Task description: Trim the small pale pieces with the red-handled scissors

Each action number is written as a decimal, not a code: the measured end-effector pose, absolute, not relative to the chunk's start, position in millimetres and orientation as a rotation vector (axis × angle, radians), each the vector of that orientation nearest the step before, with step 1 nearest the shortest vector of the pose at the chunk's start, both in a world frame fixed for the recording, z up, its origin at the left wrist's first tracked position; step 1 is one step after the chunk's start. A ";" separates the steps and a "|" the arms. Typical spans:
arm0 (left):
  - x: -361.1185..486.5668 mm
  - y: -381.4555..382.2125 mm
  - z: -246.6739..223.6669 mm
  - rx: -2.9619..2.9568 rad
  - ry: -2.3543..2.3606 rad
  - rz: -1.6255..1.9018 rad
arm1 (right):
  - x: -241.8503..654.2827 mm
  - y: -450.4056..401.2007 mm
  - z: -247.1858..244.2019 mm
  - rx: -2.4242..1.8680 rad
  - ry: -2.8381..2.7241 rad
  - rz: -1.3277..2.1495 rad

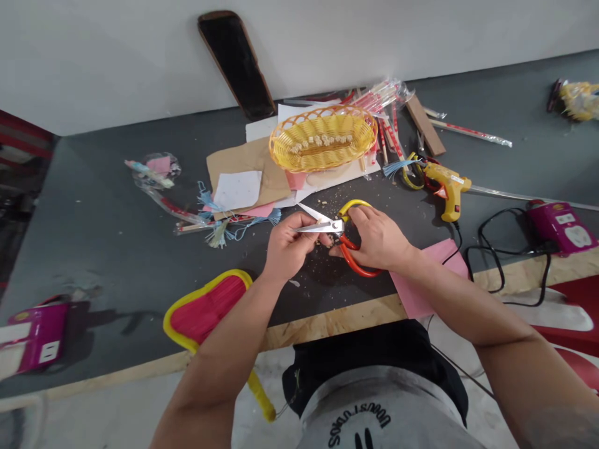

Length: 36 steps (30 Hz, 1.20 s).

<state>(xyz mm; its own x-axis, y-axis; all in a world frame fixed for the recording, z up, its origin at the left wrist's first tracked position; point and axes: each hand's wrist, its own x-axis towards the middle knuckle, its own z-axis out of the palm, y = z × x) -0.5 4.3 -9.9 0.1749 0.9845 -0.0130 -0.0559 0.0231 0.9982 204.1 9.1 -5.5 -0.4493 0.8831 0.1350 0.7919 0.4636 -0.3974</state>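
My right hand (381,238) grips a pair of scissors (333,226) with one yellow and one orange-red handle. The blades are spread and point left. My left hand (289,247) is closed in a pinch close to the blades. A small pale bit shows between them, but what the fingers hold is mostly hidden. Tan crumbs lie on the dark table (262,252) around the scissors. Behind my hands stands a yellow woven basket (299,163) with several small pale clusters in it.
A yellow glue gun (450,187) lies at the right, its cord trailing to the edge. Pink paper (414,293) is under my right forearm; a red fan with yellow trim (206,305) is by my left. Left of the basket lie brown paper (234,151) and blue tassels (269,217).
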 end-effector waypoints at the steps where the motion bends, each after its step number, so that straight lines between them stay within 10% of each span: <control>1: -1.3 4.7 -10.1 1.212 1.038 1.079 | 204.4 8.5 -5.9 -1.423 -2.395 0.403; 36: 1.3 3.3 -6.7 1.289 1.086 1.134 | 203.6 3.8 -3.1 -1.475 -2.413 0.410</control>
